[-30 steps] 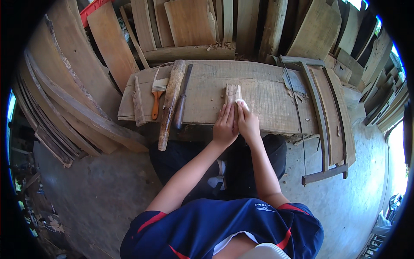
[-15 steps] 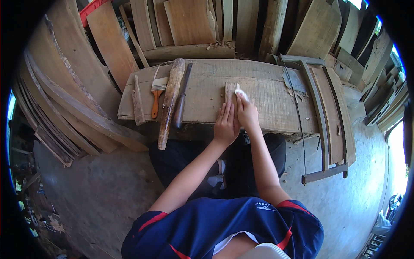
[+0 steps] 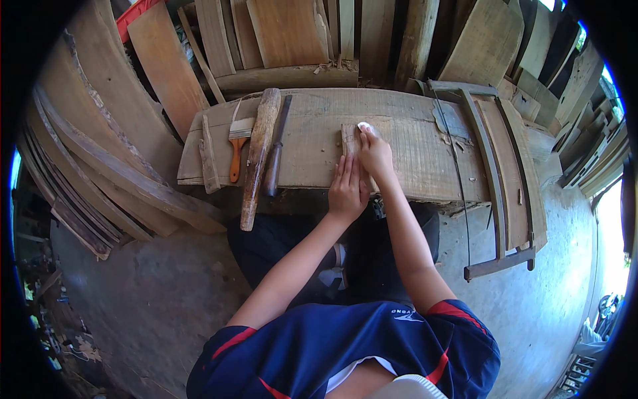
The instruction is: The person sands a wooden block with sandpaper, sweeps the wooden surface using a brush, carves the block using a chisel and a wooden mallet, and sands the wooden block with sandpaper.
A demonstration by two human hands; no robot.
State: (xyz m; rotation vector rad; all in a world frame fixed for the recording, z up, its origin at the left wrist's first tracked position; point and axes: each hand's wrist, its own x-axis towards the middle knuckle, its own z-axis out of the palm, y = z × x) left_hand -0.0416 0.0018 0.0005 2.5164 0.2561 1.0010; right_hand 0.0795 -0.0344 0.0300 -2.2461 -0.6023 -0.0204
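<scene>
A small wooden block lies on a wide plank in front of me. My left hand rests on the block's near end, its fingers stretched out flat along it. My right hand is closed on a small white folded piece, cloth or paper, pressed against the block near its far end. Most of that piece is hidden under my fingers. To the left of my hands lie a dark-handled chisel-like tool, a long rough wooden stick and a paintbrush with an orange handle.
A wooden frame saw leans across the plank's right end, beside a flat grey piece. A narrow wood strip lies at the left end. Stacked boards stand at the left, with more along the back.
My right hand has slid forward along the block with the white piece, toward its far end. My left hand stays on the near end. The whole view has shifted slightly.
</scene>
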